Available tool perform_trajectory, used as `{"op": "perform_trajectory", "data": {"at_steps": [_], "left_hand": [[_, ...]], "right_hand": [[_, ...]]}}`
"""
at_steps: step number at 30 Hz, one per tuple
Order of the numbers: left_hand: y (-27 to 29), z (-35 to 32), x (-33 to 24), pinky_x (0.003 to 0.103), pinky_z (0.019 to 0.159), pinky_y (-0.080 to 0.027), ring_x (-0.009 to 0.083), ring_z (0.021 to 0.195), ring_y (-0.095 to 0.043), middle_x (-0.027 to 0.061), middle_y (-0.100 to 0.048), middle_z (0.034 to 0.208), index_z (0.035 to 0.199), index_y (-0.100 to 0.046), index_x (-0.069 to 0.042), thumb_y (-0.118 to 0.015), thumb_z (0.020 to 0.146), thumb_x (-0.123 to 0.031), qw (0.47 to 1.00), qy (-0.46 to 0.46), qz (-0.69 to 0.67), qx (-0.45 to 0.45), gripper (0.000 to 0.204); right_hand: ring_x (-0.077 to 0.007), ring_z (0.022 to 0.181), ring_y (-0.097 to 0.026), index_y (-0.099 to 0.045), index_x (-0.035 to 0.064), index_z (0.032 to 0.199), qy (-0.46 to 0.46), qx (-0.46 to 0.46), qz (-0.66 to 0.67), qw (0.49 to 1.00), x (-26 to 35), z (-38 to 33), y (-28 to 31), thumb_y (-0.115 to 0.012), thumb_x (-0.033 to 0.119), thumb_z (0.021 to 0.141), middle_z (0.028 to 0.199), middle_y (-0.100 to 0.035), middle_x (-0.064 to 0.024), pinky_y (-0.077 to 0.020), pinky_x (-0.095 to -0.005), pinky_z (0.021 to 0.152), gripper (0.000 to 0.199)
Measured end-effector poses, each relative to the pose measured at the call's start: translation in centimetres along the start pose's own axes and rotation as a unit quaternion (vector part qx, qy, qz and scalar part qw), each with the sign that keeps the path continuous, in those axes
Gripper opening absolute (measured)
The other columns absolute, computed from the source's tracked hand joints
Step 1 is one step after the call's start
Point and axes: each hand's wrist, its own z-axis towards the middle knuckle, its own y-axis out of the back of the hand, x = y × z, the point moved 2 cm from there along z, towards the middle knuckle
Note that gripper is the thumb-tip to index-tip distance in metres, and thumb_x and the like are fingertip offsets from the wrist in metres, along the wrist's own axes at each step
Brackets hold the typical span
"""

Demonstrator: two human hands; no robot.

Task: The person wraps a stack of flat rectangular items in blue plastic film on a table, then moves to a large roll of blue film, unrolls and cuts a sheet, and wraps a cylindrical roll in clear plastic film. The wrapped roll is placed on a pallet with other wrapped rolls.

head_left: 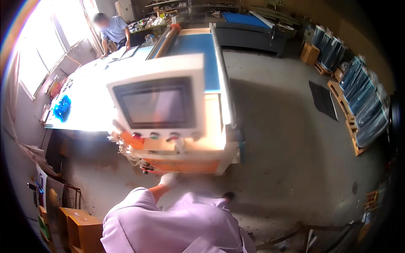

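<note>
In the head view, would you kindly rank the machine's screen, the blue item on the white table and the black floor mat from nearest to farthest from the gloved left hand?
From the left hand:
1. Screen, straight above the hand on the machine's white panel.
2. Blue item, up and to the left on the bright table.
3. Black floor mat, far right on the concrete floor.

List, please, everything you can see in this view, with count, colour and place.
control panel with screen: one, white with dark screen, centre
machine bed: one, blue, behind the panel
worktable: one, white, left
co-worker: one, blue shirt, far end of the worktable
wrapped rolls: several, blue, right wall on pallets
cardboard box: one, orange-brown, lower left
left hand: one, white glove, under the panel's lower edge
right hand: not in view
</note>
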Motion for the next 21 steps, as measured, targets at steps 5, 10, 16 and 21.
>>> {"op": "perform_trajectory", "data": {"at_steps": [5,10,16,21], "left_hand": [[-8.9,3.9,4.6,0.041,0.071,-0.052,0.0304,0.079,-0.068,0.0151,-0.071,0.089,0.102,-0.072,-0.007,-0.056,0.089,-0.035,0.949,0.164,-0.061,0.261,0.035],[-3.9,4.7,-8.3,0.043,0.081,-0.051,0.0362,0.094,-0.067,0.0214,-0.069,0.099,0.105,-0.071,-0.006,-0.055,0.086,-0.032,0.961,0.168,-0.062,0.21,0.036],[-12.9,11.1,-12.6,0.042,0.09,-0.051,0.0332,0.108,-0.063,0.0157,-0.066,0.116,0.115,-0.068,-0.009,-0.049,0.092,-0.024,0.939,-0.057,0.17,0.294,0.033],[-15.6,18.7,-20.2,0.041,0.091,-0.051,0.0281,0.114,-0.06,0.0105,-0.066,0.118,0.117,-0.067,-0.013,-0.047,0.095,-0.022,0.841,-0.31,0.334,0.293,0.032]], "right_hand": [[-0.0226,0.064,-0.056,-0.051,0.0102,0.11,0.037,0.118,-0.038,0.992,11.7,6.0,-2.8,-0.061,0.027,0.092,0.08,-0.055,-0.0102,-0.0424,-0.0372,0.047,0.026],[-0.0217,0.055,-0.055,-0.051,0.0093,0.105,0.115,-0.023,-0.081,0.99,24.2,0.5,-7.2,-0.059,0.029,0.094,0.072,-0.056,-0.0098,-0.0393,-0.0334,0.042,0.024],[-0.0204,0.046,-0.051,-0.053,0.0077,0.102,0.001,-0.068,-0.085,0.994,28.7,-2.1,-1.7,-0.057,0.031,0.095,0.062,-0.053,-0.01,-0.0362,-0.0323,0.039,0.025],[-0.0208,0.047,-0.052,-0.054,0.006,0.102,-0.102,-0.133,-0.006,0.986,28.2,-1.1,5.1,-0.058,0.03,0.094,0.063,-0.055,-0.0115,-0.0385,-0.0341,0.039,0.026]]}}
